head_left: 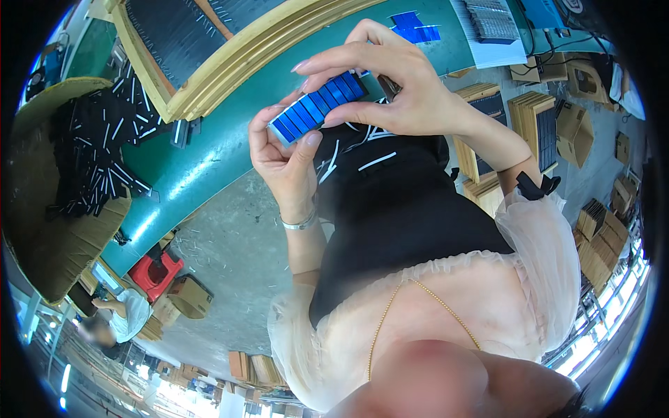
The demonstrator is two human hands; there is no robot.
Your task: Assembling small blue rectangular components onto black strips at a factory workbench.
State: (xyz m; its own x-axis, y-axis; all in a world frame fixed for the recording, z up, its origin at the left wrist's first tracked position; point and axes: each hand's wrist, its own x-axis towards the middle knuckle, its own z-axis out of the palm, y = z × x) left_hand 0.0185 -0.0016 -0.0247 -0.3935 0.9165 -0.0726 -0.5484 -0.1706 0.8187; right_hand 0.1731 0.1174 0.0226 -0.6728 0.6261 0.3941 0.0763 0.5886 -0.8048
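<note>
Around a green workbench (216,139), a busy workshop floor spreads out, with one co-worker (129,313) seated well beyond its left end. Just over that bench's near edge sits a row of blue pieces (311,108), lined up side by side; I make it about nine segments, though gloss and fingers leave the count unsure. Both hands are on it: the left hand (282,150) grips the lower end between thumb and fingers, while the right hand (401,80) is narrowed around the other end, thumb on the near side, fingertips along the far side. Judging from this, the pieces are already gathered into one neat row, and handling it is the step under way; plenty of loose stock seems left. At least three white strips (377,161) lie on the black cloth below the bench edge. On the bench are one large wooden frame (279,47) towards the back, one blue patch (416,28) right of it, and one stack of grey strips (491,24) farther right. Against the bench's left end, one cardboard box (83,237) holds black and white strips (97,139), too many to count; one red stool (150,275) stands near that end, below it.
</note>
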